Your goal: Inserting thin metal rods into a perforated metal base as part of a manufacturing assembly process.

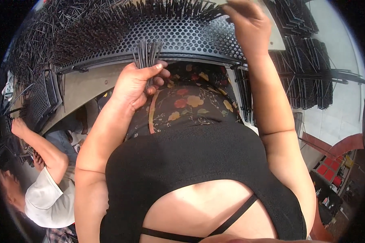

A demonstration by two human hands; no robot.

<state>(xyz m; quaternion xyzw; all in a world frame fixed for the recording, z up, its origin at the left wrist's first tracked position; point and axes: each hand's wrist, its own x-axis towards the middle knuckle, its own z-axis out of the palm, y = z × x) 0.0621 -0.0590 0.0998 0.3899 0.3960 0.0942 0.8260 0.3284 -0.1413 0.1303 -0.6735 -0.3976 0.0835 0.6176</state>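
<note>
My left hand (138,81) is closed around a bundle of thin dark metal rods (147,54), their ends fanning out above the thumb. It is just in front of the near edge of a perforated metal rack (170,36) with rows of round holes. Many similar rods (97,38) stand upright in the holes along its left and far parts. My right hand (249,24) reaches over the rack's far right end. Its fingers are bent together at the tips of the standing rods, and whatever is between them is too small to make out.
Loose rods (44,24) are heaped at the far left. Filled racks (308,73) are stacked on the right. At the left, a co-worker in a white shirt (50,198) works beside another perforated rack (44,97). Red bins (328,168) sit at the lower right.
</note>
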